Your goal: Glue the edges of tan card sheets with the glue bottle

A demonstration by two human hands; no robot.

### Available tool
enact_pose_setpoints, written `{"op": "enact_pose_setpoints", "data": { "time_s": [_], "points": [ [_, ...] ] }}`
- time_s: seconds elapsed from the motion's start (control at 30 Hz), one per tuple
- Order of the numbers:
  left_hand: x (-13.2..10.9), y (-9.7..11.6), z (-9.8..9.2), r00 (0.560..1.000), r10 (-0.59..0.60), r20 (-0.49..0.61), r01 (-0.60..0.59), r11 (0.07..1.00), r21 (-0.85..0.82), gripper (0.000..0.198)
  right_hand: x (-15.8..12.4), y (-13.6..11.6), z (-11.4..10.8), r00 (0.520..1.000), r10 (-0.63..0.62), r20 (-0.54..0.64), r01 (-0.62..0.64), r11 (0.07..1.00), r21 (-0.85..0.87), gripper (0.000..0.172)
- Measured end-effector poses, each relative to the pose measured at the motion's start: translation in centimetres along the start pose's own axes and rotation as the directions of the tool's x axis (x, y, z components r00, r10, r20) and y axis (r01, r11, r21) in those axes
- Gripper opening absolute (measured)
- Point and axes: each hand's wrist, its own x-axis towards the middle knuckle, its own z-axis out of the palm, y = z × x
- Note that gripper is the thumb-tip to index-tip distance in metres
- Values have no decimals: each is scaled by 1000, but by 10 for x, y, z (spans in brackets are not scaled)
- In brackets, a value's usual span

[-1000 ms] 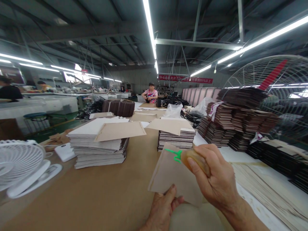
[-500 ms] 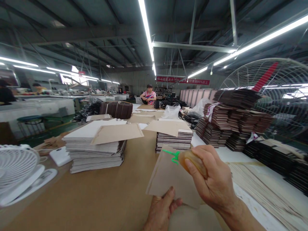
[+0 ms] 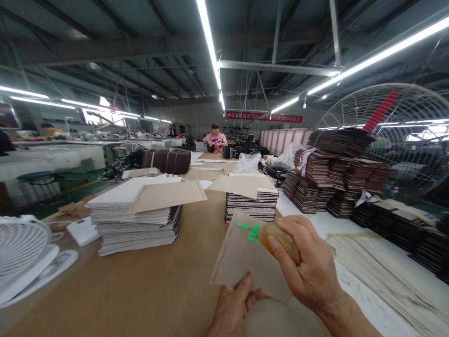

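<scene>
My right hand (image 3: 310,262) is wrapped round a yellowish, translucent squeeze bottle (image 3: 278,241), tilted with its tip toward the upper part of a beige sheet (image 3: 245,262). Bright green lines (image 3: 249,229) show beside the bottle's tip, a straight stroke with a wavy one below; whether they are on the sheet or part of the nozzle I cannot tell. From below, my left hand (image 3: 235,299) pinches the sheet's near edge, thumb on top and fingers partly hidden beneath. A tan strip runs along the sheet's left edge.
On the brown tabletop (image 3: 140,290) stand a stack of white-topped boards (image 3: 133,229) and a smaller dark-edged stack (image 3: 250,206), each bearing loose beige sheets. A white fan (image 3: 21,257) is at left, brown bundles (image 3: 315,187) at right. A person (image 3: 215,138) works farther back.
The whole view has shifted slightly, moving the scene a little to the left. Both hands keep their holds on bottle and sheet; the wavy green line looks slightly different in shape.
</scene>
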Motion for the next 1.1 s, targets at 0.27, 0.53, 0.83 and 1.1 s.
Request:
{"op": "enact_pose_setpoints", "data": {
  "time_s": [0.27, 0.53, 0.83, 1.1],
  "points": [
    [5, -7, -5, 1000, -2, 13, 1, 999, 38, 46, 6, 8, -7, 999, 9, -42, -12, 997, -78, 22],
    [1, -5, -4, 1000, 5, 15, -5, 998, 60, 45, 5, 5, -14, 999, 24, -39, -28, 995, -95, 21],
    [4, -7, -10, 998, -66, 20, 64, 994, 91, 37, 4, 7, -22, 998, 69, -11, -70, 991, -118, 17],
    [2, -5, -8, 995, -100, -14, 101, 991, 93, 30, -1, 10, -28, 996, 90, -9, -91, 988, -128, 18]
  ]
}}
